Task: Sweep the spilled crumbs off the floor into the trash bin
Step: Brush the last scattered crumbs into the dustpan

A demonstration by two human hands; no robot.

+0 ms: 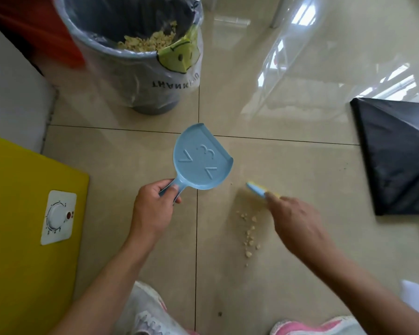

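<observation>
My left hand point(153, 209) grips the handle of a small blue dustpan point(201, 158), held above the tiled floor with its embossed underside facing me. My right hand point(298, 226) is shut on a small blue and yellow brush point(258, 189), whose tip points toward the pan. A trail of pale crumbs point(249, 234) lies on the floor just left of my right hand. The grey trash bin point(143, 68), lined with a clear plastic bag, stands at the upper left and holds a heap of similar crumbs point(148, 42).
A yellow box point(17, 238) with a white dial point(57, 216) stands at the left. A black flat object point(397, 155) lies at the right. A white wall panel point(12, 88) borders the upper left. My shoes point(145, 313) are at the bottom edge.
</observation>
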